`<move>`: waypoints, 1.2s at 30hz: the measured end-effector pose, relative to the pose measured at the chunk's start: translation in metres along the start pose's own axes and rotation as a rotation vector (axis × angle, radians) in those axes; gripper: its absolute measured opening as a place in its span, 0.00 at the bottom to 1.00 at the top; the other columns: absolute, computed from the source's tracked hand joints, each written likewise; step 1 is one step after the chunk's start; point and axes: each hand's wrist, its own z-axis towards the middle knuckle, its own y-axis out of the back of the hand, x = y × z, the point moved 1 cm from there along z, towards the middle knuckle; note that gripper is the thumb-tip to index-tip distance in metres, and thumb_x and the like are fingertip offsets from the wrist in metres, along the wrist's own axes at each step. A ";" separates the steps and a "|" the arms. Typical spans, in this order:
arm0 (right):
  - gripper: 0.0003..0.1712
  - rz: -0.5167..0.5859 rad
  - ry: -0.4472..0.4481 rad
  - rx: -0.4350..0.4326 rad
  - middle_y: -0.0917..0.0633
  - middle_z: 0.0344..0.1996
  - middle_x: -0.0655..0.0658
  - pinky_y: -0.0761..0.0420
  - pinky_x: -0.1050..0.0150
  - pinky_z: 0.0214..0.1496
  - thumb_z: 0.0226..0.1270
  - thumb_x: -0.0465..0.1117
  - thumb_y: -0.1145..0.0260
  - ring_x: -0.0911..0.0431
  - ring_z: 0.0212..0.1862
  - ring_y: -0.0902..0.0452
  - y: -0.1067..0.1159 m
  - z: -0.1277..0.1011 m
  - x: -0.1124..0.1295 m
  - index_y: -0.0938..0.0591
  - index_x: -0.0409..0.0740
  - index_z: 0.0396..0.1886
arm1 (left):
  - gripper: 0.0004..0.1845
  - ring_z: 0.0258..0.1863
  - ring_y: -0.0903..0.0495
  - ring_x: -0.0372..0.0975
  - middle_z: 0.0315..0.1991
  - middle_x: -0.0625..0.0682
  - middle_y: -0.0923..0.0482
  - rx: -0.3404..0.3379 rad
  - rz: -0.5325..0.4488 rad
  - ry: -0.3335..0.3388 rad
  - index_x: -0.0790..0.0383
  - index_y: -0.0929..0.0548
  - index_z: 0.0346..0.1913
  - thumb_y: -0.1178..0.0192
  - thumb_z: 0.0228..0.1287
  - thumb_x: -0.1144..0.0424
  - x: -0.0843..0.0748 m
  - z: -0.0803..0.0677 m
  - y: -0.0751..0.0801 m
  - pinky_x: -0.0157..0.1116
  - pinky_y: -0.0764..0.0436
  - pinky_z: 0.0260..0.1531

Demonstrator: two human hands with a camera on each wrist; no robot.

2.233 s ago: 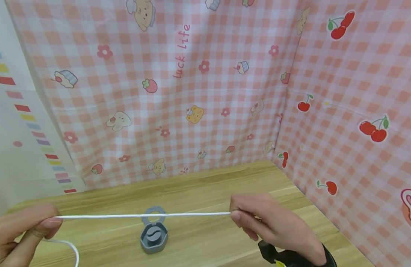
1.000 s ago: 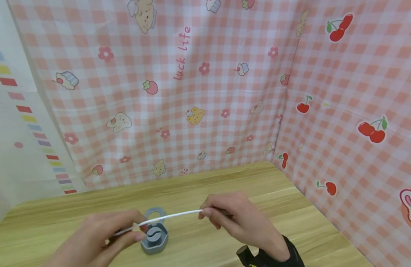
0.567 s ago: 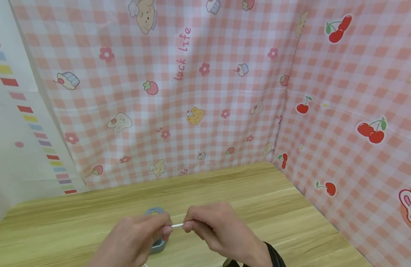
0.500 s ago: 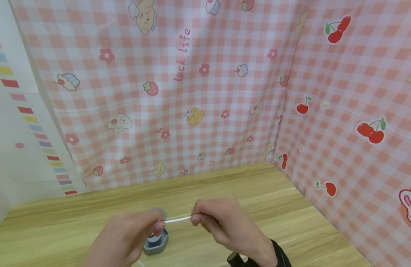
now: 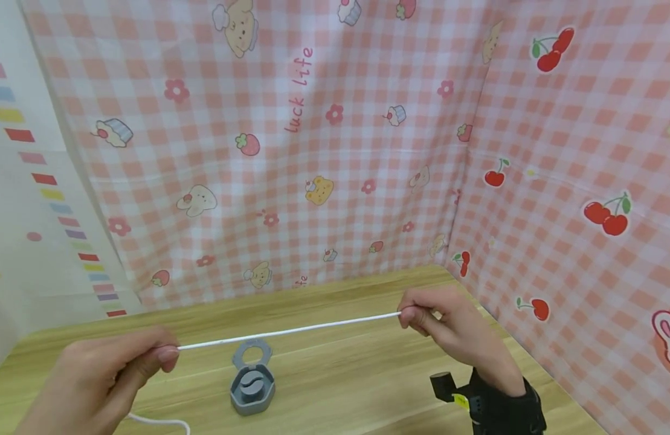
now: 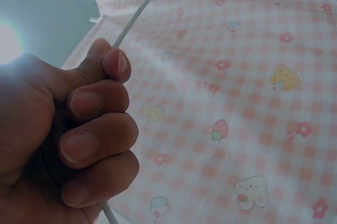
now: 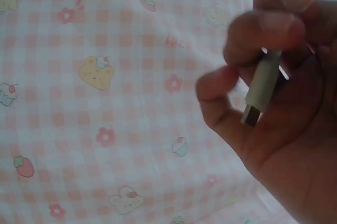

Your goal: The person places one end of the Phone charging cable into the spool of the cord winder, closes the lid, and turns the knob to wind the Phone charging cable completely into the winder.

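Note:
A white USB cable (image 5: 291, 331) stretches taut between my two hands, rising slightly toward the right. My left hand (image 5: 103, 374) pinches it between thumb and index finger, and the other fingers curl in over it in the left wrist view. From beneath this hand a loose length hangs toward the table. My right hand (image 5: 446, 323) pinches the other end; the right wrist view shows a USB plug (image 7: 261, 84) with a metal tip lying inside its palm. Behind and below the cable sits a grey hexagonal cable winder (image 5: 252, 393) with an S-shaped groove in its core and a ring-shaped lid flipped back.
The wooden table (image 5: 345, 386) carries the winder. Pink checked cloth (image 5: 345, 151) walls off the back and right side, and a white patterned sheet (image 5: 25, 254) hangs at the left. A black wrist camera mount (image 5: 498, 405) is strapped on my right wrist.
My hands first came together over the winder, then spread apart again, drawing out a long straight stretch of cable. The winder stays in place and shows fully again.

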 end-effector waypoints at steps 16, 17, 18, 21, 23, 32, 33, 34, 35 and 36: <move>0.10 0.389 0.000 0.343 0.32 0.15 0.49 0.35 0.77 0.19 0.72 0.27 0.49 0.70 0.20 0.40 -0.045 0.017 0.018 0.24 0.44 0.39 | 0.12 0.22 0.41 0.16 0.23 0.31 0.33 0.082 -0.110 -0.028 0.44 0.25 0.33 0.37 0.61 0.69 -0.018 0.013 -0.023 0.15 0.39 0.23; 0.09 0.379 -0.003 0.341 0.32 0.15 0.50 0.36 0.77 0.19 0.72 0.28 0.48 0.71 0.20 0.41 -0.050 0.019 0.022 0.24 0.45 0.39 | 0.10 0.22 0.41 0.16 0.23 0.31 0.33 0.090 -0.130 -0.043 0.45 0.24 0.33 0.39 0.63 0.67 -0.020 0.015 -0.028 0.15 0.39 0.24; 0.09 0.359 -0.003 0.339 0.31 0.16 0.50 0.35 0.77 0.19 0.73 0.29 0.48 0.72 0.21 0.41 -0.056 0.021 0.026 0.24 0.45 0.39 | 0.09 0.22 0.41 0.17 0.23 0.32 0.33 0.100 -0.153 -0.056 0.46 0.25 0.33 0.39 0.64 0.66 -0.023 0.016 -0.034 0.14 0.39 0.24; 0.07 0.339 -0.002 0.340 0.32 0.16 0.51 0.37 0.77 0.19 0.74 0.33 0.48 0.73 0.20 0.44 -0.076 0.028 0.038 0.24 0.48 0.40 | 0.06 0.22 0.42 0.18 0.21 0.34 0.35 0.143 -0.210 -0.082 0.47 0.25 0.33 0.41 0.66 0.62 -0.034 0.018 -0.054 0.13 0.40 0.22; 0.08 0.335 0.000 0.329 0.32 0.16 0.51 0.36 0.77 0.20 0.75 0.34 0.50 0.73 0.20 0.45 -0.089 0.032 0.045 0.24 0.48 0.39 | 0.06 0.21 0.49 0.18 0.20 0.34 0.40 0.189 -0.210 -0.060 0.47 0.27 0.31 0.42 0.67 0.59 -0.041 0.018 -0.065 0.12 0.44 0.19; 0.12 0.410 -0.025 0.165 0.32 0.15 0.49 0.37 0.77 0.22 0.74 0.34 0.49 0.71 0.20 0.43 -0.102 0.041 0.056 0.24 0.45 0.29 | 0.08 0.21 0.47 0.17 0.19 0.35 0.41 0.169 -0.258 -0.046 0.46 0.28 0.32 0.42 0.67 0.62 -0.048 0.016 -0.067 0.12 0.42 0.20; 0.12 0.437 -0.022 0.158 0.32 0.16 0.48 0.36 0.77 0.22 0.74 0.33 0.49 0.69 0.20 0.42 -0.100 0.041 0.055 0.25 0.44 0.28 | 0.08 0.22 0.45 0.17 0.19 0.35 0.39 0.164 -0.259 -0.052 0.47 0.28 0.32 0.42 0.67 0.63 -0.046 0.016 -0.064 0.12 0.41 0.21; 0.13 0.465 -0.024 0.153 0.30 0.17 0.47 0.36 0.77 0.23 0.74 0.32 0.50 0.67 0.20 0.41 -0.096 0.040 0.053 0.25 0.43 0.28 | 0.08 0.22 0.43 0.17 0.20 0.34 0.37 0.159 -0.247 -0.056 0.47 0.28 0.32 0.42 0.67 0.63 -0.045 0.016 -0.060 0.12 0.40 0.22; 0.13 0.498 -0.025 0.149 0.30 0.18 0.45 0.35 0.75 0.24 0.74 0.31 0.50 0.64 0.21 0.41 -0.092 0.039 0.052 0.26 0.42 0.28 | 0.09 0.23 0.42 0.17 0.21 0.34 0.36 0.156 -0.239 -0.059 0.46 0.28 0.32 0.41 0.66 0.64 -0.043 0.016 -0.056 0.13 0.40 0.23; 0.13 0.524 -0.029 0.143 0.30 0.18 0.44 0.35 0.74 0.23 0.74 0.30 0.51 0.63 0.20 0.41 -0.087 0.037 0.050 0.26 0.41 0.28 | 0.09 0.23 0.41 0.17 0.22 0.32 0.36 0.162 -0.225 -0.050 0.45 0.28 0.32 0.40 0.65 0.64 -0.041 0.016 -0.051 0.13 0.40 0.23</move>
